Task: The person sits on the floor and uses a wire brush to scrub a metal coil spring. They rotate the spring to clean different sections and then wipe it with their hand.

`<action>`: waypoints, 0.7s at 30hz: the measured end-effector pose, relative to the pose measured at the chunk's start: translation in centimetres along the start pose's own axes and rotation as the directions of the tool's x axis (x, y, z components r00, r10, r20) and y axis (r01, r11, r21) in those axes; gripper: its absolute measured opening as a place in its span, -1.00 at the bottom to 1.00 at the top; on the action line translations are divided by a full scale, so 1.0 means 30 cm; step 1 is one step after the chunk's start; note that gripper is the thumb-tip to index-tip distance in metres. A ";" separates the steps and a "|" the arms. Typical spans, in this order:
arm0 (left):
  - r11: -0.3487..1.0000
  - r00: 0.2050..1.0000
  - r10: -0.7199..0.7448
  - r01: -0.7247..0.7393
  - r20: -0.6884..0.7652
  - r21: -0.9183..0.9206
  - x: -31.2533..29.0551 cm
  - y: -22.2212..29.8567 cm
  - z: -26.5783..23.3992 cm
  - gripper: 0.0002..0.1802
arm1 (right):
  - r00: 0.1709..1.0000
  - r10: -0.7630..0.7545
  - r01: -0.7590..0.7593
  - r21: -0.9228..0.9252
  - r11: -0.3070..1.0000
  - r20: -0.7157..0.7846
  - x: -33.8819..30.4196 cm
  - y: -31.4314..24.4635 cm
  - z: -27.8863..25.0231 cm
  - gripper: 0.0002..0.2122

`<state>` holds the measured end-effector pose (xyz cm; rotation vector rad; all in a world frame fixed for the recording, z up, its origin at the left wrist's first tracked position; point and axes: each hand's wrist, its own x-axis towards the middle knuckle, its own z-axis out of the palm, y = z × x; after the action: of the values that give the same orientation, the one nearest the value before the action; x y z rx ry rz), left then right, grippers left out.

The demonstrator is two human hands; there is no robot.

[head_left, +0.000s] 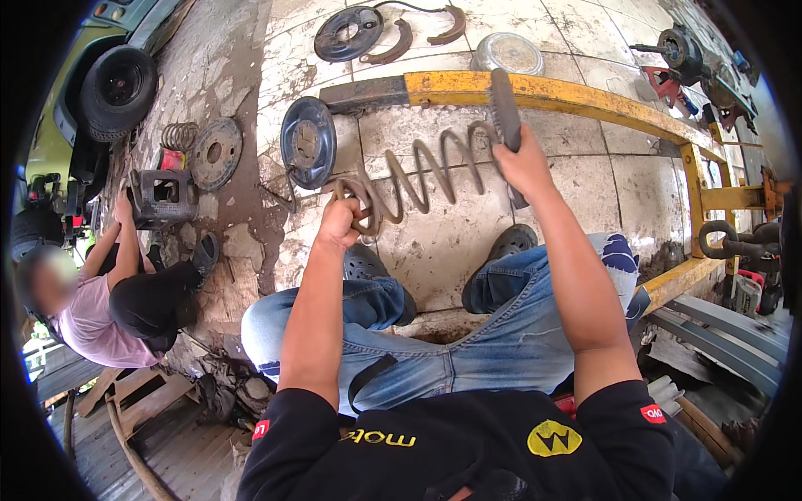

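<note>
Between my feet and a yellow steel frame, I hold a rusty coil spring stretched out sideways above the tiled floor. My left hand is closed around the coils at its left end. My right hand grips a dark, long brush, which looks like a wire brush. The brush stands nearly upright in the picture, its bristle side towards the spring's right end. Whether the bristles touch the coil, I cannot tell.
The yellow frame runs beyond the spring and down the right. Round backing plates, brake shoes and a silver drum lie ahead. At left, another person squats, hands at a metal part. A heavy chain hangs right.
</note>
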<state>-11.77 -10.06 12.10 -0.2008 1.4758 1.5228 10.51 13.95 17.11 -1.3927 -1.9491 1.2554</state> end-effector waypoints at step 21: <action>0.543 0.943 0.104 -0.321 0.316 0.776 -0.097 0.176 0.033 -0.47 | 0.841 -0.196 0.281 -0.098 0.955 0.505 -0.192 -0.112 0.300 -0.43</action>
<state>-13.52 -9.63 17.96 0.7388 1.9005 0.8213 4.26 4.71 16.39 -0.9059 -2.5319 1.4493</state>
